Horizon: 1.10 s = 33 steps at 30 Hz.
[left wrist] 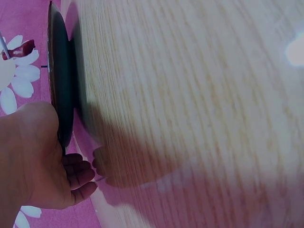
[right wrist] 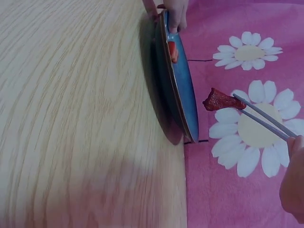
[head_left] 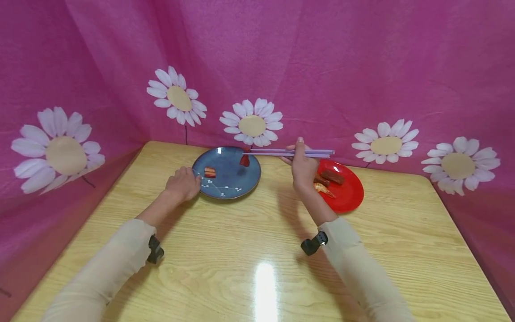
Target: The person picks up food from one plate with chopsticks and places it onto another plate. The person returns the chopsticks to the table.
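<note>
My left hand (head_left: 182, 183) grips the left rim of a blue plate (head_left: 244, 181), with fingers curled under the edge in the left wrist view. On that plate lies a small striped piece of food like pork belly (head_left: 209, 172). My right hand (head_left: 303, 167) holds a pair of purple chopsticks (head_left: 267, 153) pointing left. Their tips pinch a dark red piece of meat (right wrist: 221, 100), shaped like a small drumstick. The right wrist view shows the meat raised above the blue plate, apart from it. Below and right of my right hand sits a red plate (head_left: 352, 194).
The red plate bears brown meat pieces (head_left: 333, 176) and a shrimp (head_left: 323, 190), partly hidden by my right arm. A pink curtain (head_left: 314, 67) with daisies hangs behind the wooden table (head_left: 217, 250). Each forearm wears a black wrist device.
</note>
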Each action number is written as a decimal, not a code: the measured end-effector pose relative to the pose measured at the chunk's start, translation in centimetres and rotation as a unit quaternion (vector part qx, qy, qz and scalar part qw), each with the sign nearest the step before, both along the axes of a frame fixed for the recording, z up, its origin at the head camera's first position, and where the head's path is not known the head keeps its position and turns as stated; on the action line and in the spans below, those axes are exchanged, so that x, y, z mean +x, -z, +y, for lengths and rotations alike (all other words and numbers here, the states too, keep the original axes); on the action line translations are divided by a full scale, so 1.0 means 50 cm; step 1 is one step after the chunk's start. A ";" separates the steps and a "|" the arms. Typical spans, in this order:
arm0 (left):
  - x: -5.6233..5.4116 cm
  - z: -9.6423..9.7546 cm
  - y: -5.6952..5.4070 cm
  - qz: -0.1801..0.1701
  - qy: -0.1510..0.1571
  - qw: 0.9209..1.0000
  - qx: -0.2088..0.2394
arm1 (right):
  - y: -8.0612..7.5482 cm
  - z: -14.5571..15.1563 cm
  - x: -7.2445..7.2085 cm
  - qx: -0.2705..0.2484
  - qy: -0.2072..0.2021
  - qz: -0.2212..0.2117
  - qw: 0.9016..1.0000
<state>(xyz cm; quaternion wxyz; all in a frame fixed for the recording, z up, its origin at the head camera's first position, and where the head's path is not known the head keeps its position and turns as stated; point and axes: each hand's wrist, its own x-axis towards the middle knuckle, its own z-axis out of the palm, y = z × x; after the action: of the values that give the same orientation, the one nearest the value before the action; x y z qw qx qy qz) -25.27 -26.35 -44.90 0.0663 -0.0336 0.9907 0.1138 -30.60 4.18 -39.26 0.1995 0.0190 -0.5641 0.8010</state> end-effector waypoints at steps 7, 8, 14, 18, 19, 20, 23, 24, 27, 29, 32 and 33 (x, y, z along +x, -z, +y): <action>0.000 -0.001 0.002 0.000 0.000 1.000 -0.003 | -0.004 0.039 0.010 -0.017 0.009 0.014 1.000; 0.001 0.000 0.003 0.001 0.001 1.000 -0.004 | -0.006 0.046 0.012 -0.016 0.010 0.012 1.000; 0.001 0.000 0.003 0.005 0.005 1.000 -0.004 | -0.014 0.093 0.021 0.011 0.033 -0.023 0.999; 0.000 0.001 0.000 0.004 0.004 1.000 -0.005 | -0.020 0.122 0.025 0.008 0.041 -0.024 0.999; 0.000 0.001 0.000 0.004 0.003 1.000 -0.005 | -0.021 0.129 0.025 0.003 0.041 -0.018 0.999; 0.000 0.002 -0.001 0.003 0.002 1.000 -0.003 | -0.022 0.136 0.025 -0.008 0.039 -0.007 0.999; 0.000 0.002 -0.001 0.001 0.001 1.000 -0.002 | -0.024 0.154 0.026 -0.039 0.037 0.011 0.998; 0.000 0.002 -0.001 0.000 0.001 1.000 -0.002 | -0.024 0.160 0.026 -0.048 0.038 0.014 0.998; 0.001 0.001 -0.001 -0.002 0.002 1.000 -0.002 | -0.024 0.176 0.027 -0.076 0.040 0.022 0.996; 0.002 0.001 -0.001 -0.001 0.002 1.000 -0.002 | -0.024 0.187 0.028 -0.086 0.041 0.030 0.995; 0.001 0.000 0.000 0.001 0.004 1.000 -0.003 | -0.023 0.207 0.030 -0.099 0.047 0.040 0.993; 0.001 0.000 0.001 0.002 0.004 1.000 -0.004 | -0.023 0.214 0.030 -0.102 0.049 0.044 0.993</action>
<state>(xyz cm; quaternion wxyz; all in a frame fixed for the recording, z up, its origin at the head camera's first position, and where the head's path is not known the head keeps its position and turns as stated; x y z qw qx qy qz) -25.25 -26.35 -44.97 0.0644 -0.0295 0.9914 0.1097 -29.09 14.86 -38.11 0.2637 0.0059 -0.4708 0.8419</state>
